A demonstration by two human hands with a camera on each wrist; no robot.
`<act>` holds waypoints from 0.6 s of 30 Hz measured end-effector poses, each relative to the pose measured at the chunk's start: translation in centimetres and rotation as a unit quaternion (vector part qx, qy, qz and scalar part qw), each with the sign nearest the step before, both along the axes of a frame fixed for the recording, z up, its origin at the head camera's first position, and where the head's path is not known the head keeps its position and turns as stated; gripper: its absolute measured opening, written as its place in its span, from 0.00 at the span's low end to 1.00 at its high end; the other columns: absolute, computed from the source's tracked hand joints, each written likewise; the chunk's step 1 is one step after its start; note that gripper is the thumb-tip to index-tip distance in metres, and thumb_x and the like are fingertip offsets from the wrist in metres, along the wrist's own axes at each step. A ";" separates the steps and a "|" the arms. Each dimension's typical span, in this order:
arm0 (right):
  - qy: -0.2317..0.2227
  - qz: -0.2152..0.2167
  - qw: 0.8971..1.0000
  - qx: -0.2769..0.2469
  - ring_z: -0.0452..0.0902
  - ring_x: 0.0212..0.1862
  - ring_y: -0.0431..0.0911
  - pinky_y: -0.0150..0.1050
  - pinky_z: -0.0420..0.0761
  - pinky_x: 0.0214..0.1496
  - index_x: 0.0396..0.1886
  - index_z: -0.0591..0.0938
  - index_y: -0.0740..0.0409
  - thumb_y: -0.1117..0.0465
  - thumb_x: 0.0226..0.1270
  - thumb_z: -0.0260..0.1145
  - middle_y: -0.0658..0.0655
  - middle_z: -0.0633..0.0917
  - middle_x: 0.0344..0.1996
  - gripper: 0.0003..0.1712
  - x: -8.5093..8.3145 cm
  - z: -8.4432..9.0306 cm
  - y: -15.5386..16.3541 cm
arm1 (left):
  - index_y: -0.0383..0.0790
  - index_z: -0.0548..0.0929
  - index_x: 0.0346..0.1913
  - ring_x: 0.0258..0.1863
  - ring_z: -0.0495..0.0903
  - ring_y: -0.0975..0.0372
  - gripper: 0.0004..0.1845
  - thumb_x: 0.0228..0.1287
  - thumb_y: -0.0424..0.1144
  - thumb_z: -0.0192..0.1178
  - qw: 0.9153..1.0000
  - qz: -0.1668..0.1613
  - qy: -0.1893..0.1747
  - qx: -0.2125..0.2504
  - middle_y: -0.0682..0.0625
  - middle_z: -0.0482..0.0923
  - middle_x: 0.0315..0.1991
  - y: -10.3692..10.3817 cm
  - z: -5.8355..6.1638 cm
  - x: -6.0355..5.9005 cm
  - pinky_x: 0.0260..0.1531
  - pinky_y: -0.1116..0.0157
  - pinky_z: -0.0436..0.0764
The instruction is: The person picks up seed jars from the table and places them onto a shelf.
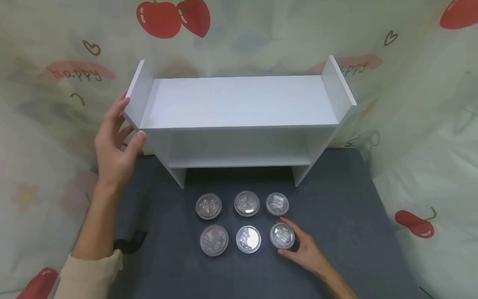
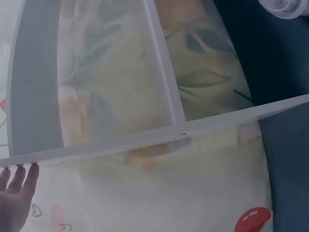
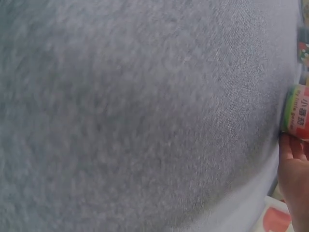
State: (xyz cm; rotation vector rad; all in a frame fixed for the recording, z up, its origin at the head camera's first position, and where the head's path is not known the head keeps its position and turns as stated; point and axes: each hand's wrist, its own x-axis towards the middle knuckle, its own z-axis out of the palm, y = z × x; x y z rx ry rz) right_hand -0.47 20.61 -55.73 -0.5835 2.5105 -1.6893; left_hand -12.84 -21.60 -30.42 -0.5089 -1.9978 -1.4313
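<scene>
My left hand (image 1: 117, 147) is at the left side panel of a white two-tier shelf (image 1: 239, 101), fingertips on the panel's outer side and thumb near its front edge. In the left wrist view, straight fingers (image 2: 30, 181) touch that panel. My right hand (image 1: 308, 251) grips a small can (image 1: 282, 236) with a clear lid, thumb and fingers on opposite sides. The right wrist view shows its red and green label (image 3: 297, 111), printed "My little garden". This can stands at the right end of the near row, close to another can (image 1: 277, 204) behind it.
More clear-lidded cans stand in two rows before the shelf, among them a far-left can (image 1: 208, 206) and a near-middle can (image 1: 248, 239). Dark grey cloth (image 1: 336, 199) covers the table. Behind and beside it hangs a printed curtain (image 1: 239, 45).
</scene>
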 end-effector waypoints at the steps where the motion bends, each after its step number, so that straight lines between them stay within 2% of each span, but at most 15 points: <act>1: 0.003 0.000 1.000 -0.003 0.71 0.65 0.59 0.24 0.60 0.67 0.69 0.68 0.69 0.75 0.42 0.80 0.69 0.77 0.62 0.50 0.0 -0.4 0.1 | 0.30 0.69 0.69 0.68 0.68 0.49 0.32 0.65 0.42 0.62 1.000 0.000 -0.001 0.003 0.42 0.65 0.72 0.0 0.0 0.0 0.60 0.60 0.74; 3: 0.003 -0.004 1.000 -0.003 0.72 0.65 0.56 0.24 0.61 0.66 0.69 0.69 0.66 0.74 0.41 0.81 0.66 0.78 0.62 0.51 -0.1 -1.3 0.3 | 0.29 0.71 0.68 0.67 0.69 0.49 0.31 0.65 0.41 0.62 1.000 0.000 -0.003 0.014 0.42 0.65 0.72 0.3 0.2 0.1 0.59 0.62 0.75; 7: -0.007 -0.004 1.000 0.019 0.74 0.64 0.50 0.24 0.63 0.64 0.70 0.71 0.56 0.67 0.43 0.83 0.58 0.80 0.62 0.51 -0.5 -2.3 1.0 | 0.30 0.73 0.66 0.65 0.71 0.50 0.28 0.65 0.39 0.62 0.999 -0.010 -0.011 0.045 0.41 0.65 0.72 0.3 0.1 -0.5 0.55 0.66 0.75; 9: -0.014 -0.001 0.999 0.030 0.74 0.63 0.46 0.24 0.64 0.64 0.71 0.71 0.52 0.63 0.44 0.84 0.53 0.80 0.62 0.51 -0.6 -2.3 1.2 | 0.31 0.74 0.66 0.63 0.71 0.51 0.26 0.66 0.37 0.61 0.998 -0.011 -0.020 0.054 0.41 0.65 0.72 0.0 0.0 -0.8 0.54 0.67 0.75; 12: -0.022 0.010 0.999 0.029 0.75 0.63 0.44 0.26 0.66 0.63 0.71 0.71 0.50 0.60 0.46 0.83 0.51 0.80 0.61 0.50 -0.8 -1.8 1.3 | 0.34 0.75 0.66 0.65 0.70 0.53 0.25 0.68 0.36 0.59 0.998 -0.002 -0.038 0.044 0.42 0.65 0.72 -0.4 -0.1 -1.3 0.55 0.66 0.73; 18: -0.033 0.014 0.999 0.026 0.75 0.62 0.42 0.27 0.67 0.63 0.71 0.70 0.49 0.61 0.46 0.83 0.49 0.80 0.61 0.50 -1.0 -0.6 1.0 | 0.37 0.75 0.67 0.68 0.66 0.57 0.23 0.71 0.37 0.53 0.997 0.020 -0.067 0.019 0.46 0.65 0.73 -0.1 0.8 -1.5 0.60 0.64 0.68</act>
